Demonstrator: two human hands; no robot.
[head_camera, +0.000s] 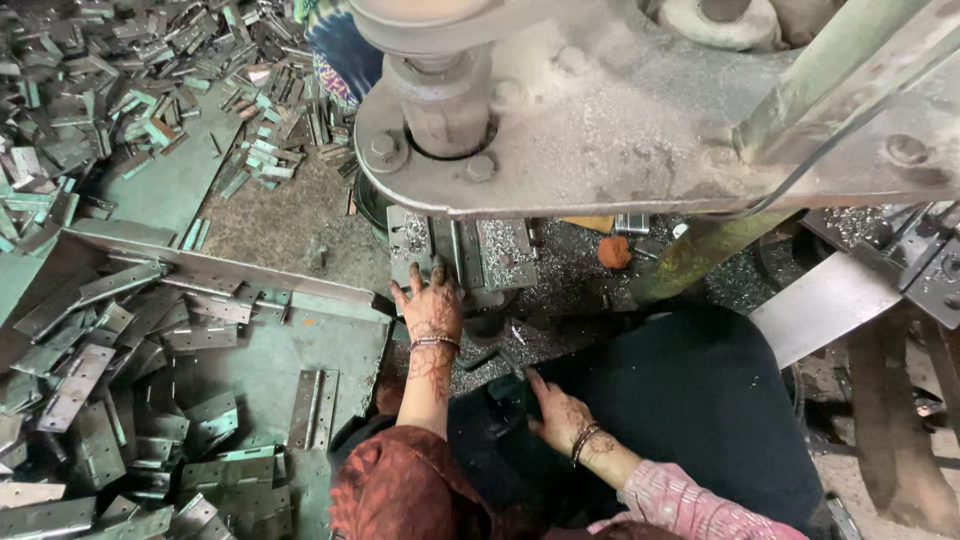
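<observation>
My left hand reaches forward with its fingers spread and lies flat on the metal die bed under the press ram. It grips nothing that I can see. My right hand rests low on the dark cloth over my lap, fingers loosely stretched toward a dark part by the machine base. Flat grey metal hinges fill a green tray to my left. One opened hinge lies alone near my left forearm.
The press's heavy dusty frame overhangs the work spot. More hinges are heaped at the back left. A small orange lump sits behind the die. A bare steel plate slants at the right, beside a green post.
</observation>
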